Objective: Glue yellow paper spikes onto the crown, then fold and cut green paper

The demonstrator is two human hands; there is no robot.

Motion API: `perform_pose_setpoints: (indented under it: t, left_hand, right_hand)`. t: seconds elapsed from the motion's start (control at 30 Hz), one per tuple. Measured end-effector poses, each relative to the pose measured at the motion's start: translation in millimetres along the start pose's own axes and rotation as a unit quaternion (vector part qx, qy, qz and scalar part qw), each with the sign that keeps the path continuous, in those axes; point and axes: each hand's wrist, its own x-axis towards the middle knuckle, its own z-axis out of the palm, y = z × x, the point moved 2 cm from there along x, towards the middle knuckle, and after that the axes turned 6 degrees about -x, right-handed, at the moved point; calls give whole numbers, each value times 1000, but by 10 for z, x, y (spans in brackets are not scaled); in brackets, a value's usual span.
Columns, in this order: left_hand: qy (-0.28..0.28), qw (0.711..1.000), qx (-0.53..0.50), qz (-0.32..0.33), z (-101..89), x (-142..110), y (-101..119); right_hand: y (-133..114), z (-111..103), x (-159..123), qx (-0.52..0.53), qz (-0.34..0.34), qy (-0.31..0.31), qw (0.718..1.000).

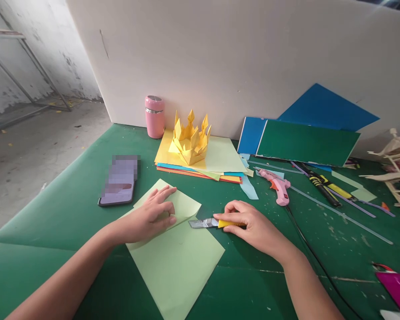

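A light green sheet of paper (180, 262) lies on the table, its far part folded over. My left hand (153, 213) rests on the folded part, fingers spread and pressing it down. In my right hand (245, 220) is a yellow utility knife (227, 223), held between thumb and fingers. Its extended blade points left, with the tip at the right end of the fold. Whether the blade sits inside the fold or just over it, I cannot tell.
A phone (120, 180) lies at left. Behind stand a pink bottle (155, 116) and a yellow paper crown (190, 144) on stacked coloured paper (225, 153). At right are a pink glue gun (280, 186) with its cord, pliers (320, 182), glue sticks and a wooden stick model (398, 164).
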Motion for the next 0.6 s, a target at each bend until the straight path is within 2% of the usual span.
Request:
perform_pose_setpoints:
  t: [0.2, 0.4, 0.6]
  left_hand:
    - [0, 1000, -6, -18, -17, 9, 45]
    - [76, 992, 93, -28, 183, 58, 35]
    - [80, 984, 157, -23, 270, 56, -1]
  right_hand:
    - [-60, 26, 34, -66, -5, 44, 997]
    - [-127, 85, 64, -113, -38, 77, 990]
    - [-123, 122, 70, -142, -55, 117, 981]
